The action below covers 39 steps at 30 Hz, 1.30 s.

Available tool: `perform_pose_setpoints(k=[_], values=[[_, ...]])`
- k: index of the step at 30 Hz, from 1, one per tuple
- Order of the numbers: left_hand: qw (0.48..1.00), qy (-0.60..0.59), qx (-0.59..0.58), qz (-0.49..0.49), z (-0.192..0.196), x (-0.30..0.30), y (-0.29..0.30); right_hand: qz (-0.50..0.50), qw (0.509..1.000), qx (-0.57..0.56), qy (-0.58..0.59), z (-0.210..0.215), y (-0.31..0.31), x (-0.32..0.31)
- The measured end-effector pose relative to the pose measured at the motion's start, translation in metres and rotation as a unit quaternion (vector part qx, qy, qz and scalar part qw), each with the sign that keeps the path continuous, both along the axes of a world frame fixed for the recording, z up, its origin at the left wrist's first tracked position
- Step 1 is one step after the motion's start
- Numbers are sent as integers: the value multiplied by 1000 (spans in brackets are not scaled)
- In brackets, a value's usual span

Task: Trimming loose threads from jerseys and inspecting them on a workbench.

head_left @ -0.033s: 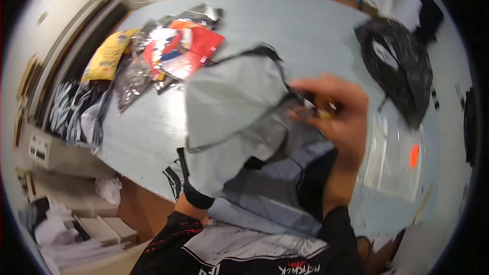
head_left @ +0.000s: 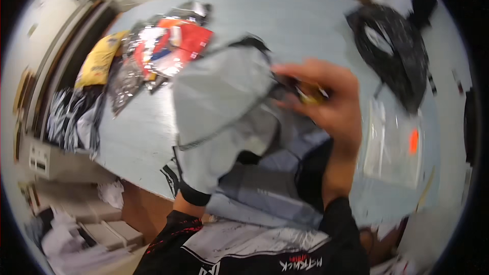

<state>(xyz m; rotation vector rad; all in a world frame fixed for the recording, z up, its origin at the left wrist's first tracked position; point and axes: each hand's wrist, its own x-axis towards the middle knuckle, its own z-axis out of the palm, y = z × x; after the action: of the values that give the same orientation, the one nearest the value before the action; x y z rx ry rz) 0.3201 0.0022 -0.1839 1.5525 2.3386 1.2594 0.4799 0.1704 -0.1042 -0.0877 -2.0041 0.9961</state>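
Note:
A grey garment [head_left: 219, 91] with black trim and dark overlock-stitched seams is held up before my chest, its wrong side partly showing. My left forearm [head_left: 187, 207] runs up into a black-edged opening of it, and the cloth hides my left hand. My right hand [head_left: 328, 94] is closed at the garment's right edge, fingertips at a dark seam. In its grip is a small yellow-and-dark tool [head_left: 311, 93], too blurred to name surely. Lower folds of grey and black cloth [head_left: 265, 188] hang between my arms over the table's near edge.
On the pale blue table [head_left: 285, 10], clear-bagged red and orange garments [head_left: 175, 46] and a yellow package [head_left: 102, 58] lie at far left, above folded grey cloth [head_left: 76, 122]. To the right are a black plastic bag [head_left: 392, 56] and a clear bag with an orange sticker [head_left: 392, 147].
The view has shifted a little, so the table's things sit slightly higher and further left. My right hand and the garment's upper part have moved slightly up and left in the picture.

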Motion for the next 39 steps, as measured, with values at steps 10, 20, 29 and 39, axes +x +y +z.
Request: perform_pose_setpoints(k=[10, 20, 29, 39], values=[[972, 34, 38, -230, -54, 28, -30, 13, 989, 140, -51, -63, -17, -33], [986, 93, 103, -88, -10, -7, -9, 71, 990, -98, 80, -59, 14, -46], [987, 17, 152, -57, 33, -30, 18, 117, 940, -293, 130, -26, 6, -22], [967, -162, 148, -126, 31, -34, 61, 132, 923, -315, 177, -17, 4, -10]])
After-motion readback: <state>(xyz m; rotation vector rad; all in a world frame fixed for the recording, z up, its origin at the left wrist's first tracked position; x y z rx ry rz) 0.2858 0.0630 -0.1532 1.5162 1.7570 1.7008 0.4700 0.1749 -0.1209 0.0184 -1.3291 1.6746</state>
